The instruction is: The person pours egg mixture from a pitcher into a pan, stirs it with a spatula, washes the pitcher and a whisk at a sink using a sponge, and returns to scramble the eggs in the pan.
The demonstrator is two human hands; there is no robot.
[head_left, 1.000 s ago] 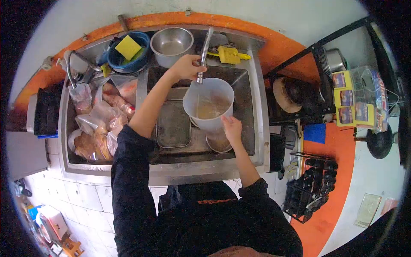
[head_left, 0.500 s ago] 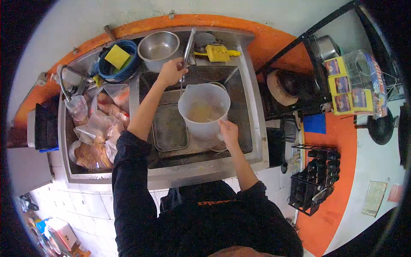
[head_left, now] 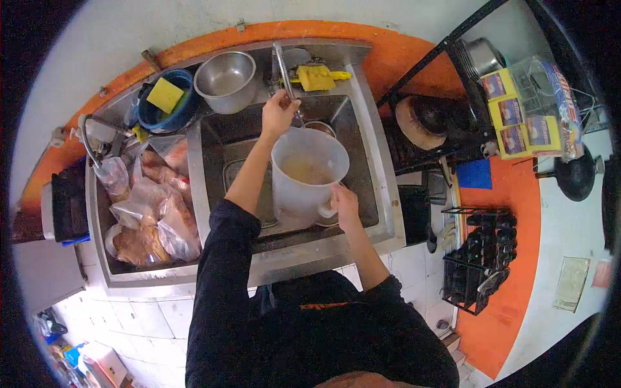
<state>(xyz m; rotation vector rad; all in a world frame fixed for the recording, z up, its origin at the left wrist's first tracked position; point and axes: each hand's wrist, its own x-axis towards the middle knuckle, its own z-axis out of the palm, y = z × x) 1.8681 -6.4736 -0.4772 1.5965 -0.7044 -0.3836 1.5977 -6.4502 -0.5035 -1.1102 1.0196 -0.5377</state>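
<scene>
Pitcher (head_left: 299, 202) of yellowish liquid (head_left: 304, 171) moved toward sink's front (head_left: 323, 246).

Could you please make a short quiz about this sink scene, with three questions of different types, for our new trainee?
1. True or false: the right hand grips the plastic jug by its handle.
2. What rests on top of the blue basin?
a) a frying pan
b) a yellow sponge
c) a plastic lid
3. Fill in: the left sink compartment holds food packed in clear plastic ____.

Key: 1 true; 2 b; 3 bags.
</scene>
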